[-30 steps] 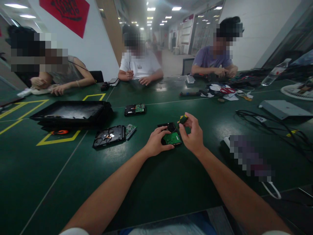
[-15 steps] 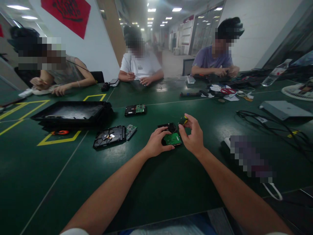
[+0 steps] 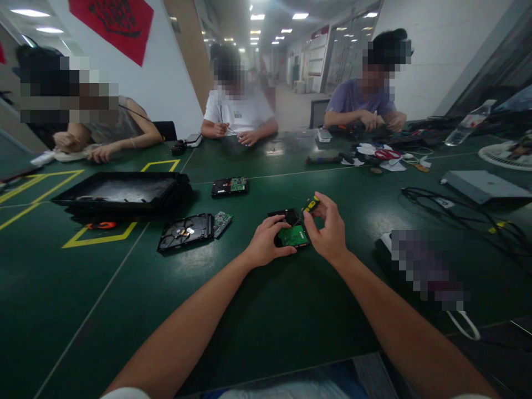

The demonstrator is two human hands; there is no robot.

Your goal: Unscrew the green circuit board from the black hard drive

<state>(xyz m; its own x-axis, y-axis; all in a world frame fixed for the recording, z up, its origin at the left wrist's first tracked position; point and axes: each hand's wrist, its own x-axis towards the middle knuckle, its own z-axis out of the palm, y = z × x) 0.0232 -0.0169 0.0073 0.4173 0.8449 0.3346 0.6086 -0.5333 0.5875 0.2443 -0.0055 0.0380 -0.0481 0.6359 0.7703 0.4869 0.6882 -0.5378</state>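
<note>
Left hand [image 3: 266, 244] is still clamping the drive [image 3: 293, 235]; right hand [image 3: 330, 230] is pinching the screwdriver [image 3: 311, 203] at the drive's 1 o'clock, fingers [image 3: 323, 209] barely rolling it.

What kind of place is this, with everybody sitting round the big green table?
Probably an electronics repair workshop or class. The left hand steadies a hard drive while the right hand holds a small screwdriver; an opened hard drive lies on the green table, and other people work opposite.

Hard drive [image 3: 291, 229] lies mid-worktop [image 3: 257, 310] between both hands; opened drive [image 3: 187, 231] left of it, tray [image 3: 124, 191] behind that.
</note>
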